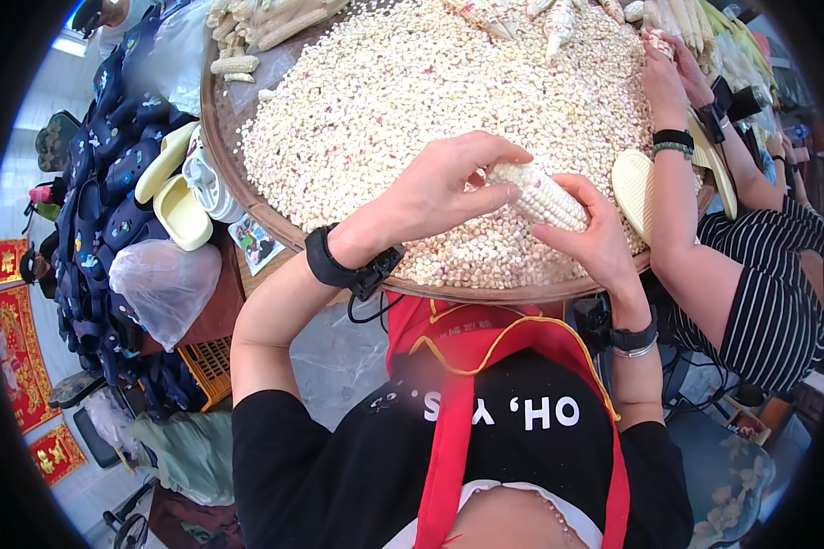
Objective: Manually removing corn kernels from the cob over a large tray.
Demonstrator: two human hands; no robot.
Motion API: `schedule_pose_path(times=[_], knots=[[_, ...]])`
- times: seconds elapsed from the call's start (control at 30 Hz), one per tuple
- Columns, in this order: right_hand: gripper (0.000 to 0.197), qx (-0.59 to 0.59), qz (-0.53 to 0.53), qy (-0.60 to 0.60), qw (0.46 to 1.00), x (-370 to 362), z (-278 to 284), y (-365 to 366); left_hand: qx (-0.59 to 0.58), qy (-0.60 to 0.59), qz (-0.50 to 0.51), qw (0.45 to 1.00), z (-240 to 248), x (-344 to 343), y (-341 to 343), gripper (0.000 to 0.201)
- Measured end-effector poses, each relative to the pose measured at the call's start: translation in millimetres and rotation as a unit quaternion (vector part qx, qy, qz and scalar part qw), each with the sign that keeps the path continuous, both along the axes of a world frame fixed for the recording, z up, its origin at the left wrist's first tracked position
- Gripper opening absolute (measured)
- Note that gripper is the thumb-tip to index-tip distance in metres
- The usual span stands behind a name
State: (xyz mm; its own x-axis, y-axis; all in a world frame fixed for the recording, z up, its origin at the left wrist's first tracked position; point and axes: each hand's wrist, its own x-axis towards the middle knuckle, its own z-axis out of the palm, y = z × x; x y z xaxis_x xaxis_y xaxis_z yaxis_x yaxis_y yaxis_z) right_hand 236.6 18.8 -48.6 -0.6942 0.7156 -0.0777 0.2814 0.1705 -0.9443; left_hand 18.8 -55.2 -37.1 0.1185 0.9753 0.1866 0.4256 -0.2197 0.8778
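Clogs, navy [110,197], piled along the left of the frame; pale-yellow clog [183,215] hung against them, probably just stock kept off to one side. Clear plastic bag [167,284] under that, contents too hazy for me to call. Next, shallow round tray [218,128], filling upper centre; its raised rim looks to be what keeps the loose corn kernels [357,119] from spilling. Bare cobs [293,27] bunched at the tray's upper-left edge, likely parked there to stay off the heap.

Centre of frame: left hand [449,188] pinching the upper-left end of the corn cob [551,203], thumb on the near side, fingers curled over the far side. Cob is tilted, sloping down to the right, above the kernels, near the tray's lower edge; I'd say it's kept low so anything loose lands in the heap. Right hand [600,233] wraps the lower-right end, thumb below, fingers over the top, so the cob is braced from both ends and shouldn't roll. How hard either presses, I can't tell.

Far right: cream slipper [634,192] beside a co-worker's forearm; the co-worker's hands [668,69], upper right, have another cob [658,42], mostly covered by fingers.
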Motion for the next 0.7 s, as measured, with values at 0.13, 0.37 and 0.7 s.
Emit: schedule_pose_path(times=[0.13,0.37,0.7], knots=[[0.048,0.011,-0.008,-0.010,1.000,0.6,2.9,-2.1,-0.012,0.011,0.000,1.000,0.8,0.4,0.4,0.035],[0.048,0.125,-0.033,-0.033,0.991,-3.9,0.1,-6.6,0.042,0.053,0.026,0.997,-5.9,10.5,4.3,0.030],[0.050,0.228,-0.027,-0.153,0.961,-6.4,1.0,-8.1,0.254,0.348,0.035,0.902,-30.2,-1.5,15.1,0.024]])
